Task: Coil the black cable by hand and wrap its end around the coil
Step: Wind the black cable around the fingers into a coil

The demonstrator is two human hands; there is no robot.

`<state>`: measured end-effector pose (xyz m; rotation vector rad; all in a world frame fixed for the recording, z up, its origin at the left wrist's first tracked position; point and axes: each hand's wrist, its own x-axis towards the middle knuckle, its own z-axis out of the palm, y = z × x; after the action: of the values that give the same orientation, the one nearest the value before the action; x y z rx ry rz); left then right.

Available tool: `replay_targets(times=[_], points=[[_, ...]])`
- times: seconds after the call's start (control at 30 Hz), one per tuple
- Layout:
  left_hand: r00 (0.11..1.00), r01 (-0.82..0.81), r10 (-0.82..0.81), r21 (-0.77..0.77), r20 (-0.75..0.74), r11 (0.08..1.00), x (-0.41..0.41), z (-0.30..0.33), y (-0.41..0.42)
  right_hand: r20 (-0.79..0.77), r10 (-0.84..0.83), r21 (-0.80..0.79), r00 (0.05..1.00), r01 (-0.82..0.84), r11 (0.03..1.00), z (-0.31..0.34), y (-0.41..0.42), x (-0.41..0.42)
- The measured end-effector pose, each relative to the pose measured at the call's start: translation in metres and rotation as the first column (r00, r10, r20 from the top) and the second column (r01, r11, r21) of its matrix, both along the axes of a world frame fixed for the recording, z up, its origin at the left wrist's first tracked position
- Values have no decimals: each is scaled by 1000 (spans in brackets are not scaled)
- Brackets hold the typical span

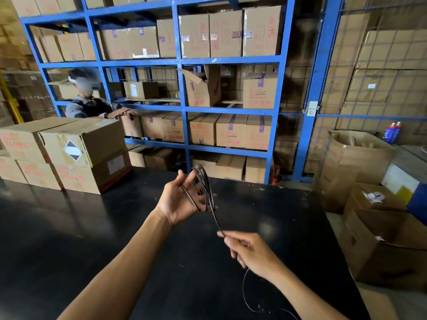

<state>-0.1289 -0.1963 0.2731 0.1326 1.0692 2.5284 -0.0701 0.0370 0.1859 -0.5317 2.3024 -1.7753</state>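
My left hand (pixel 179 199) is raised over the black table (pixel 69 227), palm toward me, fingers spread inside several loops of the thin black cable (pixel 206 188). From the coil a straight run of cable slants down to the right into my right hand (pixel 250 251), which pinches it between thumb and fingertips. Below my right hand the loose tail of the cable (pixel 246 294) curves down across the table toward the near edge.
Stacked cardboard boxes (pixel 76 155) stand on the table at the far left. A person (pixel 90 105) works behind them at the blue shelving (pixel 184 107) filled with boxes. Open cartons (pixel 374 229) sit on the floor to the right of the table.
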Motion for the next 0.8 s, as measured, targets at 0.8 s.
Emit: replay_targets(times=[0.8], points=[[922, 385, -315, -428, 228, 818, 9, -45, 20, -574, 228, 671, 787, 293, 681, 100, 38, -43]])
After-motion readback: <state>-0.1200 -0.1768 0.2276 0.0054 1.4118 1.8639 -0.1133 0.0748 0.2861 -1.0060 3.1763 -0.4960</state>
